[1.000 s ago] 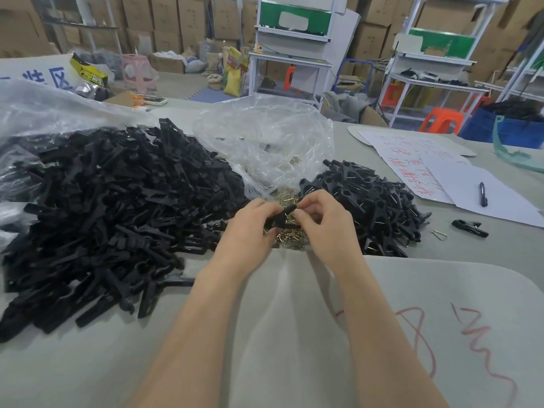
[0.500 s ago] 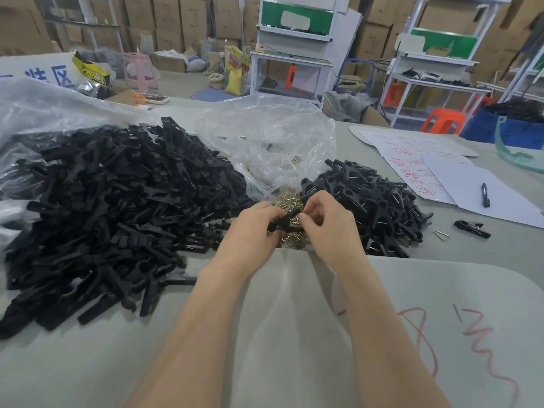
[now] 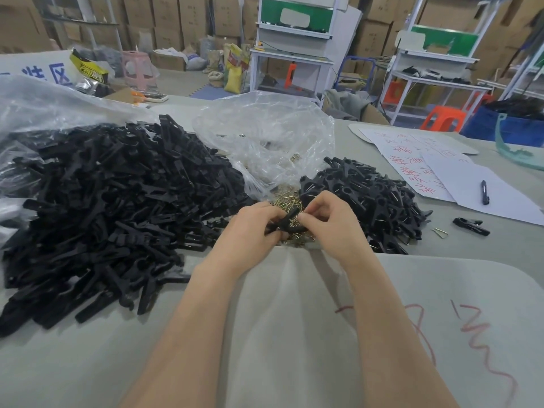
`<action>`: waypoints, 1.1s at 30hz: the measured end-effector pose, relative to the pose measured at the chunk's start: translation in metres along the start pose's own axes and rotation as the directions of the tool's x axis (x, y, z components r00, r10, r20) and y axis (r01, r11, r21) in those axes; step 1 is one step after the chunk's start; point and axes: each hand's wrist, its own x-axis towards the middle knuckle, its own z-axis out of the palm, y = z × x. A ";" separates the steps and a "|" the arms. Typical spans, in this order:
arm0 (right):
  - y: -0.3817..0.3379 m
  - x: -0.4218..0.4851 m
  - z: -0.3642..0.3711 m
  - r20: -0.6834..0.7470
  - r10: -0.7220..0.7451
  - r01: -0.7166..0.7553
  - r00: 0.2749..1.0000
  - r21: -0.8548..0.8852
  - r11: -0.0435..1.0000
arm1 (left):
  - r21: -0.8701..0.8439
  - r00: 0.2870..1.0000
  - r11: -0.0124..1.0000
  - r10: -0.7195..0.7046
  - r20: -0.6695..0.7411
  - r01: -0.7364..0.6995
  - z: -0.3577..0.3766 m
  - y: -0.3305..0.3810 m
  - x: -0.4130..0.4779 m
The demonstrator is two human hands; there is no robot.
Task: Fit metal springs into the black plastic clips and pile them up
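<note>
two hands (image 3: 253,228) (image 3: 326,222) grip one black clip (image 3: 284,225) between two clip piles (image 3: 103,207) (image 3: 368,198).

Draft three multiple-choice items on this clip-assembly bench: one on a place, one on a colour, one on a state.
1. Where does the heap of brass-coloured metal springs lie?
A. In a cardboard box
B. Between the large pile of black plastic clips and the smaller pile of black plastic clips, at the mouth of the clear plastic bag
C. On an orange stool

2. What colour is the handwriting on the white paper sheets?
A. Blue
B. Red
C. Green

3. What are the left hand and right hand doing?
A. Lying flat on the table
B. Holding a pen
C. Gripping one black plastic clip between them

Key: 1 B, the springs show in the gap below the bag; 2 B, the strokes are red; 3 C, both hands' fingers curl round the clip.
</note>
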 end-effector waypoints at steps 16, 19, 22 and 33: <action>-0.006 -0.002 -0.004 0.549 0.152 -0.528 0.822 0.635 0.564 | -0.072 0.973 0.985 0.141 -0.183 -0.156 -0.007 0.019 -0.003; -0.004 -0.002 0.001 0.515 0.194 -0.524 0.835 0.636 0.567 | -0.106 0.971 0.978 0.159 -0.179 -0.180 -0.004 0.019 -0.002; -0.001 -0.004 0.004 0.504 0.197 -0.520 0.841 0.652 0.552 | -0.128 0.976 0.976 0.153 -0.157 -0.174 -0.005 0.018 -0.002; 0.006 -0.004 0.017 0.425 0.174 -0.433 0.888 0.648 0.627 | -0.265 0.990 0.962 0.038 -0.132 -0.072 -0.003 0.010 -0.001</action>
